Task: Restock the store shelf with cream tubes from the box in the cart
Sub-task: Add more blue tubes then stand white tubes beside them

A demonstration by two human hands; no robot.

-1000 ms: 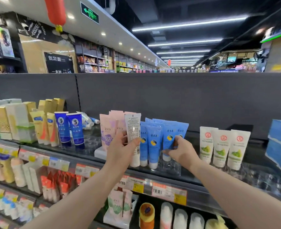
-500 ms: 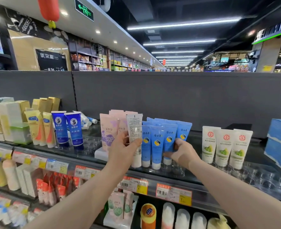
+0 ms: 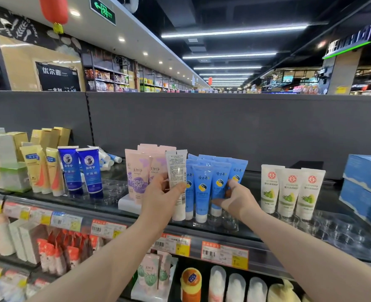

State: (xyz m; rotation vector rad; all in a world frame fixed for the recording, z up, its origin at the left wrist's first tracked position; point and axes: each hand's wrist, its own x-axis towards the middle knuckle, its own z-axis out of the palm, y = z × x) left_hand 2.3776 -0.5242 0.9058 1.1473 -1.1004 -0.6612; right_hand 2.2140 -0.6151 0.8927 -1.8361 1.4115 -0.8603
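**Two hands at the top shelf, one tube in each**

Item 1. Left hand [image 3: 158, 195]: thumb and fingers clamped on a white tube [image 3: 177, 168]. It is held upright, cap down, with its printed back and barcode toward the camera. It sits between the pink tubes [image 3: 136, 171] on the left and the blue row [image 3: 201, 186] on the right.

Item 2. Right hand [image 3: 238, 198]: thumb and fingers pinch a blue tube [image 3: 218, 184] at the right end of that row, low on its body.

Item 3. Socket tray [image 3: 228, 222]: clear, on the shelf [image 3: 278, 247], with free sockets showing near and right of the blue row.

Item 4. Box and cart: not in view.

Handling note, as a judgement: the step is seating and straightening stock. Turn the white tube face outward and press its cap squarely into a free socket. Steady the neighbouring tubes meanwhile, since crowded upright tubes tip easily.
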